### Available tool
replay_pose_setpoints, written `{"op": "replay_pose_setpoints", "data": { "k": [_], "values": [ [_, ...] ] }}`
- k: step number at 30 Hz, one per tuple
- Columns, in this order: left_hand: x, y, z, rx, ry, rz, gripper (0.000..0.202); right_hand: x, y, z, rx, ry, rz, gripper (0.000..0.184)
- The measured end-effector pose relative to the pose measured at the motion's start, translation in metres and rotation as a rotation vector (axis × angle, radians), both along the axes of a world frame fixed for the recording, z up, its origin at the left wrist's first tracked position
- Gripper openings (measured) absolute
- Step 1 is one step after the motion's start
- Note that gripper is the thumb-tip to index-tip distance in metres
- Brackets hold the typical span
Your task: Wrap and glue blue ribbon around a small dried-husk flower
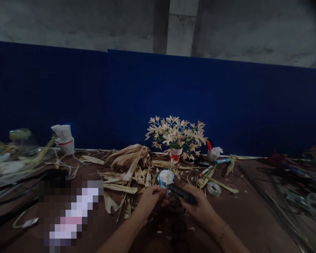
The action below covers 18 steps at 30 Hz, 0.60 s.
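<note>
My left hand (153, 199) is closed in a pinch around the thin stem of a small pale husk flower (169, 175). In my right hand (200, 202) is a black glue gun (183, 194), its front end beside the flower and close to my left fingertips. Just behind the flower sits a white and light-blue round thing (162, 178), partly hidden. A clear roll of tape (214, 188) lies to the right of my right hand. Farther back, a bunch of pale husk flowers (175, 133) stands in a red and white cup (176, 153).
Dried husks (129, 158) are heaped left of the cup, with loose strips around. A blurred-out object (76, 214) lies at front left, near cables. Coloured bundles (295, 168) sit far right. A blue panel (121, 98) rises behind the brown table (242, 214).
</note>
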<state>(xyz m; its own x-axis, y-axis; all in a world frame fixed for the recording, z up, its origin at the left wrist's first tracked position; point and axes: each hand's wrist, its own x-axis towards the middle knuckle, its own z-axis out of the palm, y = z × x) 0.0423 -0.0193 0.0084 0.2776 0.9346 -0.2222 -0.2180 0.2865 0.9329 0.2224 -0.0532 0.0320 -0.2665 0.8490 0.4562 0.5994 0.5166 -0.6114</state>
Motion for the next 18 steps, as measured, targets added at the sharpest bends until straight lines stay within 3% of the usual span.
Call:
{"op": "replay_pose_setpoints", "data": {
  "k": [18],
  "values": [
    [0.0012, 0.0026, -0.0048, 0.024, 0.024, 0.004, 0.033, 0.0007, -0.0022, 0.0013, -0.002, -0.024, 0.023, 0.012]
  ]
}}
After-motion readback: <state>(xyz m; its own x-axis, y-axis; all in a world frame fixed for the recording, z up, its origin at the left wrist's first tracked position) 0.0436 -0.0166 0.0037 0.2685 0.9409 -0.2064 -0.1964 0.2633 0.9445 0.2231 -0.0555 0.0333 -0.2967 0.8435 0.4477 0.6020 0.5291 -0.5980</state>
